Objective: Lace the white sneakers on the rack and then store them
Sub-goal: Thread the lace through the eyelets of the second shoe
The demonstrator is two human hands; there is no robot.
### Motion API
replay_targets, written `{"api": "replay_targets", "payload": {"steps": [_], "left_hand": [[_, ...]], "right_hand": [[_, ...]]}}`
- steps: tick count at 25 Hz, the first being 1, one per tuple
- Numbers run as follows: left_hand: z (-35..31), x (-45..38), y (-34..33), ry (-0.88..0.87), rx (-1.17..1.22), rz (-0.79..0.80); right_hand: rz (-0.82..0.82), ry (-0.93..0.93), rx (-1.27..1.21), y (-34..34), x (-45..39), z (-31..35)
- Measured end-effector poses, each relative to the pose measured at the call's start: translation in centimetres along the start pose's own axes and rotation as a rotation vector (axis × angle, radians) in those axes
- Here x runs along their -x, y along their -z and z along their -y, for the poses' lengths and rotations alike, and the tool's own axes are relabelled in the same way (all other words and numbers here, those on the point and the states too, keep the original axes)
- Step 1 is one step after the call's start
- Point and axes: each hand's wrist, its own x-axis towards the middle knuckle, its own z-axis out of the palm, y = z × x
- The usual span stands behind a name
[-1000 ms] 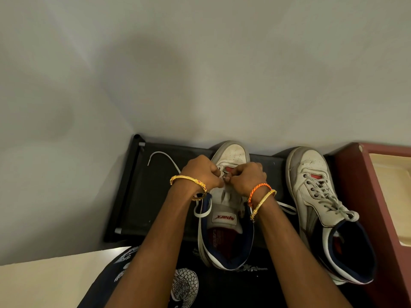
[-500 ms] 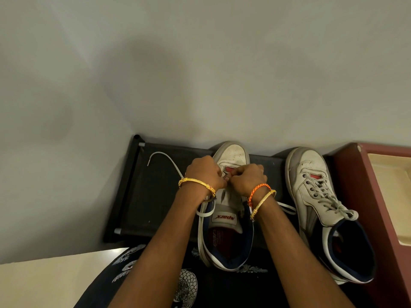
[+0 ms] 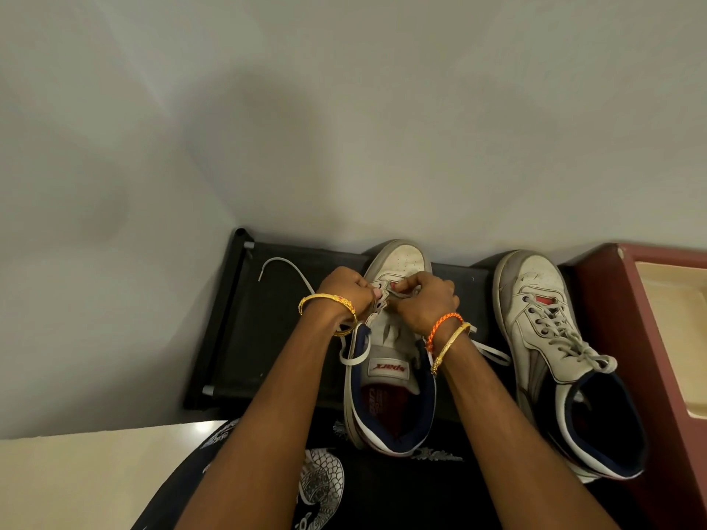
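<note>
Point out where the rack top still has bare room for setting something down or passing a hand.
The barest patch is the black rack surface between its left rail and the left hand, crossed only by a loose lace end. It is crowded from the sneaker being laced, under both hands, past the right hand to the laced sneaker beside the maroon box.

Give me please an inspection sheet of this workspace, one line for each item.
Surface: black fabric rack shelf, bearing both sneakers.
Job's things: white half-laced sneaker, lace end loose on the shelf; white laced sneaker beside it.
Clutter: nothing seen.
Grippers: left hand and right hand both pinch the lace at the front eyelets.
Cables: nothing seen.
Surroundings: grey wall; dark red wooden cabinet at the right.
</note>
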Motion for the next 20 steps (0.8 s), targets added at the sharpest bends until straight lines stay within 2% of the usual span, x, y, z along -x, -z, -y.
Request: {"api": "replay_targets", "payload": {"steps": [2,4,7,9,10,11,13,14,16,18,20], "left_hand": [[-0.2,-0.1,0.5,0.039,0.024,-0.034],[-0.3,0.1,1.8,0.036,0.166,-0.183],[0.7,0.4,5.7,-0.010,0.551,-0.591],[2.1,0.9,8.0,-0.040,0.683,-0.884],[2.7,1.3,8.3,-0.049,0.687,-0.951],[2.9,1.9,8.2,-0.067,0.632,-0.966],[2.6,2.7,6.7,-0.135,0.260,-0.915],[2.1,3.0,5.4,-0.192,0.000,-0.852],[0.7,3.2,2.8,-0.299,-0.431,-0.624],[-0.4,2.9,0.6,-0.339,-0.623,-0.425],[-0.8,2.5,-0.5,-0.313,-0.626,-0.358]], "right_hand": [[0.047,-0.013,0.074,0.5,0.4,0.0],[0.070,-0.022,0.129,1.3,0.6,-0.5],[0.056,-0.087,0.100,2.2,0.8,-1.0],[0.051,-0.101,0.059,2.3,1.2,-1.2],[0.048,-0.096,0.027,2.2,1.1,-1.3],[0.046,-0.090,-0.009,2.3,1.0,-1.5],[0.074,-0.067,-0.074,2.7,1.6,-1.7],[0.090,-0.067,-0.105,2.7,1.9,-1.8],[0.091,-0.060,-0.158,2.5,2.5,-1.9],[0.059,-0.045,-0.201,2.2,2.8,-2.0],[0.053,-0.047,-0.234,2.0,3.0,-2.1]]}}
